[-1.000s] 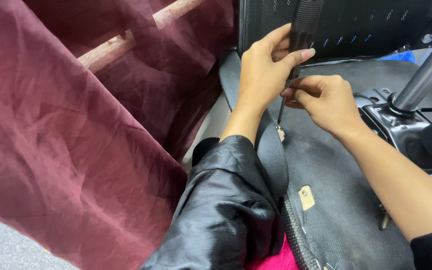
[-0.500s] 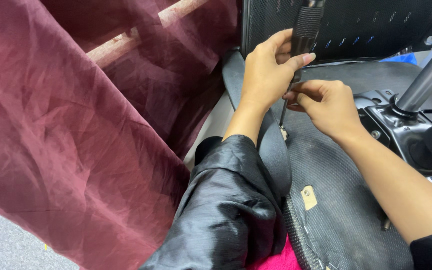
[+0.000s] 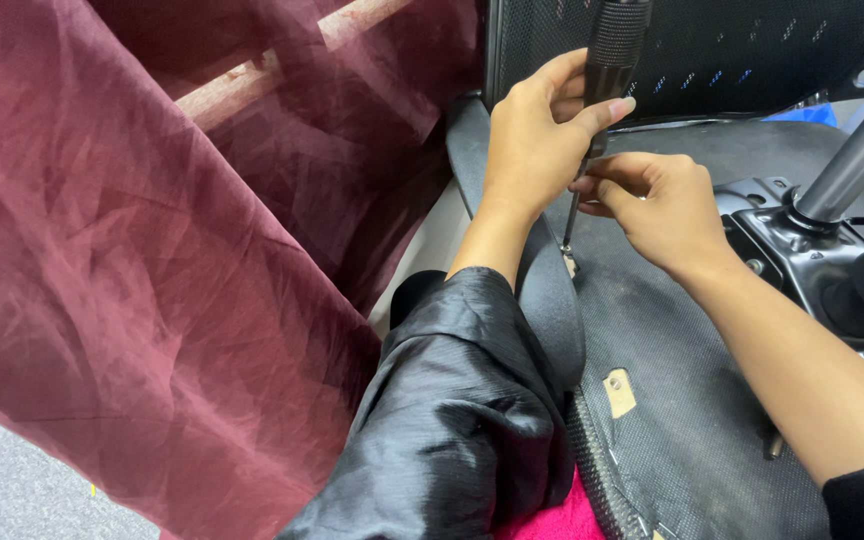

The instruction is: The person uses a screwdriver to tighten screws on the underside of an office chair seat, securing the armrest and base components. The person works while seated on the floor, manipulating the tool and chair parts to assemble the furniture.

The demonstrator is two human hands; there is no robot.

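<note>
Shifted slightly upward in view since half a second ago: both hands and tool, grip unchanged. Screwdriver [image 3: 607, 70]: dark knurled cylindrical handle, thin steel shaft, upright, tip set on the overturned chair seat's underside [image 3: 692, 400]. Left hand [image 3: 537, 140]: fingers curled around the handle's lower part, thumb pressed across it. Right hand [image 3: 657, 205]: fingertips pinching the shaft just below the handle. Seat underside: black coarse fabric, dusty. Adjacent: glossy black sleeve [image 3: 462, 420]; crumpled maroon cloth [image 3: 152, 270]; grey metal column [image 3: 857, 155] on black bracket.
</note>
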